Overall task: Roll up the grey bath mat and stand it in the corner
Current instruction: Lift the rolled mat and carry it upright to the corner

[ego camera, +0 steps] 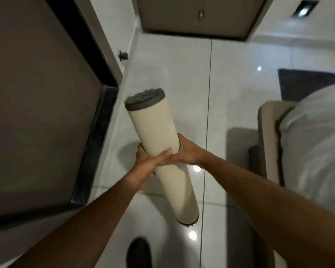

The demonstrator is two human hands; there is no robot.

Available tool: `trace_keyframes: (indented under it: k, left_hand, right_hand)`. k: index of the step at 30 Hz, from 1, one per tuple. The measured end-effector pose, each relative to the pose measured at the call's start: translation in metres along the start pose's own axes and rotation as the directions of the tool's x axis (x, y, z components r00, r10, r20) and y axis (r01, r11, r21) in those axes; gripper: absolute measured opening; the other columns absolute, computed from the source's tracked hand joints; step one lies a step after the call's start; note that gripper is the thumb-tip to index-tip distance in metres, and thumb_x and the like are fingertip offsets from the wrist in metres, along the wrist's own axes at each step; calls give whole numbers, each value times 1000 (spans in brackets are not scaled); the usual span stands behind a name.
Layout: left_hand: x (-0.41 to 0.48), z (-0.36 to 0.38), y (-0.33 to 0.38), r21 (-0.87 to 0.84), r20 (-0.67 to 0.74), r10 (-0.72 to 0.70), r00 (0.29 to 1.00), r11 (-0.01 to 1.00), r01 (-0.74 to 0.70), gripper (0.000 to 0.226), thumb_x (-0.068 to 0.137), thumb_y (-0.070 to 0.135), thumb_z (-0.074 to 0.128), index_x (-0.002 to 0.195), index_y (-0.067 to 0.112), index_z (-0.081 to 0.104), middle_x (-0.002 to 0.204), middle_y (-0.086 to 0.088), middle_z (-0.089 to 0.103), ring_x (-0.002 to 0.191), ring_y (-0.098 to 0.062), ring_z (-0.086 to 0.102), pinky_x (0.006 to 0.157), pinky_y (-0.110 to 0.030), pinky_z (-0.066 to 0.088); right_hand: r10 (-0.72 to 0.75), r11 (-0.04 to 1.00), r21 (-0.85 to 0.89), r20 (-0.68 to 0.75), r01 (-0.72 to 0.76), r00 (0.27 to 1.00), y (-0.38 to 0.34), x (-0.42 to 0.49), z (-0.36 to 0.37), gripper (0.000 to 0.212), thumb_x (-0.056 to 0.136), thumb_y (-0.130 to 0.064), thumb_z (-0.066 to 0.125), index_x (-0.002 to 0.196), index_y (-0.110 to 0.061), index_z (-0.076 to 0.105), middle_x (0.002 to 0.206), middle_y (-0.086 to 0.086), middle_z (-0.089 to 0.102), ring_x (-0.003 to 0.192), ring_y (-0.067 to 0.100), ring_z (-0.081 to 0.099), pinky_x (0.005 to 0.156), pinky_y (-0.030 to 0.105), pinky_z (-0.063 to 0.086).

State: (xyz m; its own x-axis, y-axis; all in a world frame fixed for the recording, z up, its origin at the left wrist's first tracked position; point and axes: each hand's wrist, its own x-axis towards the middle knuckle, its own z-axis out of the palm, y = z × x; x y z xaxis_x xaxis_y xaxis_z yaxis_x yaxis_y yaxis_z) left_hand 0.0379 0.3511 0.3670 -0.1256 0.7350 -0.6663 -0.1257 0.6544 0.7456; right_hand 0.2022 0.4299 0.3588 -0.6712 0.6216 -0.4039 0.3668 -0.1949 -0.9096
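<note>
A: Mid-frame, above the tiled floor (230, 89), the bath mat (159, 136) is rolled into a tube, cream backing out, grey pile showing at the far end. Held off the floor, tilted, far end up-left, near end down-right.

B: Hands?

A: Left hand (147, 167) wraps the roll from the left, fingers curled behind it and mostly hidden, thumb laid across the front. Right hand (186, 151) grips from the right, fingers also out of sight behind the tube. Both closed on the mat, touching each other at the thumbs.

B: Near end of the roll?

A: Only a thin dark rim and a bit of grey fringe visible; the spiral itself can't be seen.

B: Surroundings?

A: Brown door (37, 113) with a dark frame on the left, cut off by the edge. Small black door stop (123, 55) on the wall, far left. Another door (199, 14) far centre, top cropped. Dark rug (308, 84) on the right, partly hidden by a blurred pale cushion (313, 142) on a beige seat (267, 120). Dark shoe (139, 252) at the near edge, blurry.
</note>
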Motion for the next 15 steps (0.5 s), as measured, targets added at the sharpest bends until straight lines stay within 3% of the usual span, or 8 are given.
trace_keyframes:
  k: [2, 5, 7, 10, 12, 15]
  left_hand:
    - [19, -18, 50, 41, 121, 60, 991, 997, -66, 99, 50, 72, 83, 135, 44, 39, 128, 17, 62, 120, -16, 59, 89, -43, 53]
    - [62, -53, 127, 40, 222, 148, 964, 986, -161, 68, 65, 67, 75, 126, 47, 51, 121, 30, 65, 128, -12, 52, 94, -39, 43]
    - [104, -65, 183, 3, 310, 210, 927, 975, -222, 66, 71, 58, 79, 130, 51, 51, 135, 23, 60, 130, -13, 53, 100, -45, 43]
    - [153, -69, 246, -27, 382, 206, 901, 977, -212, 60, 74, 50, 82, 128, 50, 56, 136, 9, 63, 124, -18, 61, 86, -43, 57]
    - [183, -66, 279, -18, 366, 216, 905, 974, -226, 56, 71, 54, 83, 122, 50, 60, 131, 10, 67, 119, -17, 64, 81, -40, 59]
    - [223, -64, 317, -6, 342, 211, 916, 975, -222, 59, 64, 54, 87, 118, 52, 61, 130, 10, 67, 119, -18, 65, 88, -47, 54]
  right_hand:
    - [-31, 1000, -6, 15, 31, 999, -31, 20, -36, 74, 73, -18, 89, 138, -26, 53, 128, 0, 67, 117, 18, 65, 96, 48, 57]
    - [19, 1000, 9, 45, -19, 999, -70, 56, -83, 76, 70, -29, 91, 133, -43, 51, 123, -12, 68, 113, 10, 66, 94, 44, 59]
    - [5, 1000, -13, 72, -4, 997, -98, 92, -120, 77, 70, -29, 91, 133, -45, 50, 123, -13, 68, 114, 10, 66, 93, 41, 60]
    - [30, 999, 7, 141, -31, 990, -138, 141, -165, 82, 73, -26, 89, 138, -46, 43, 127, -14, 65, 117, 9, 64, 93, 38, 59]
    - [34, 997, 62, 131, -42, 991, -161, 171, -196, 84, 72, -40, 87, 140, -48, 38, 132, -13, 61, 120, 13, 62, 95, 42, 58]
    - [32, 974, 225, 41, -41, 999, -193, 213, -243, 101, 57, -69, 83, 143, -42, 38, 143, -7, 54, 128, 19, 56, 97, 47, 53]
